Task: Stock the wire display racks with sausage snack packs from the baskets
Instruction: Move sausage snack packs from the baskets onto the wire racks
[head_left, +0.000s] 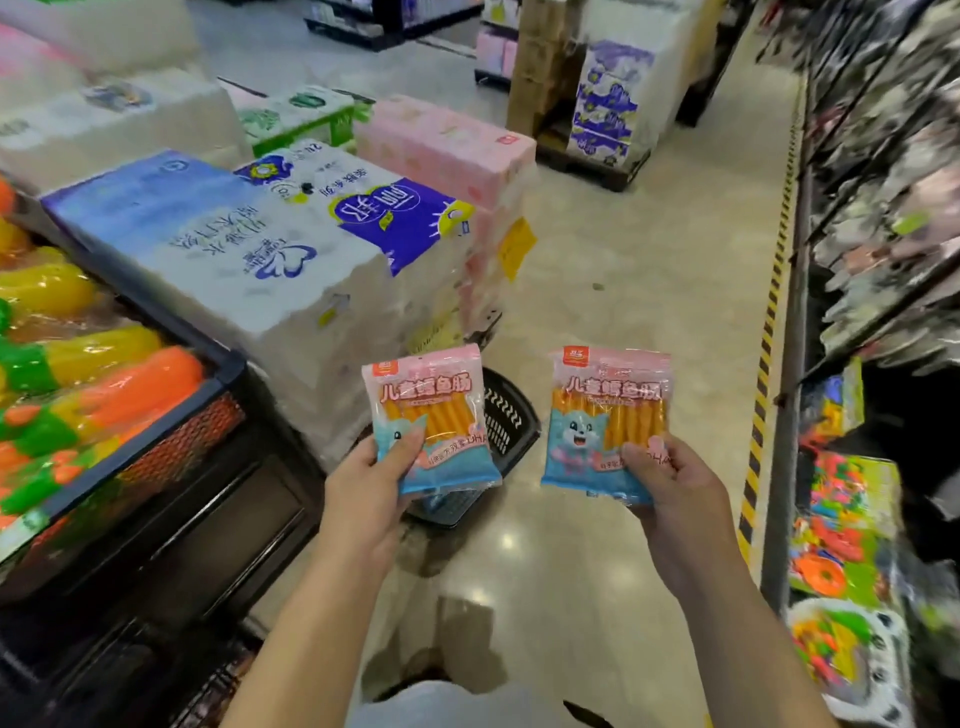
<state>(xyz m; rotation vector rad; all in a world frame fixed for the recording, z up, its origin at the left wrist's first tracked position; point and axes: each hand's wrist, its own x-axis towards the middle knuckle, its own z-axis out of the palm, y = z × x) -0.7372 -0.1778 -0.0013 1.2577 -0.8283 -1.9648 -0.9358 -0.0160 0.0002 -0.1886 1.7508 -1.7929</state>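
- Two bare forearms rise from the near edge, both cut off by the frame at the elbow.
- Left hand grips one sausage snack pack, the left pack, at its lower left corner, with the thumb across the front.
- Right hand pinches a second one, the right pack, at its lower edge.
- Both packs stand upright above the floor, side by side and well apart. I cannot tell if more packs lie behind either.
- One black basket sits on the floor just beyond the left pack, which hides most of it.
- One dark bin on the left holds orange, yellow and green wrapped goods, cut off at the edge.
- Stacked tissue bundles stand beyond the bin.
- Shelving on the right is badly blurred. Bright toy packs fill its lower tiers, and one yellow-black floor stripe runs along its foot.
- One loaded pallet stands far off.
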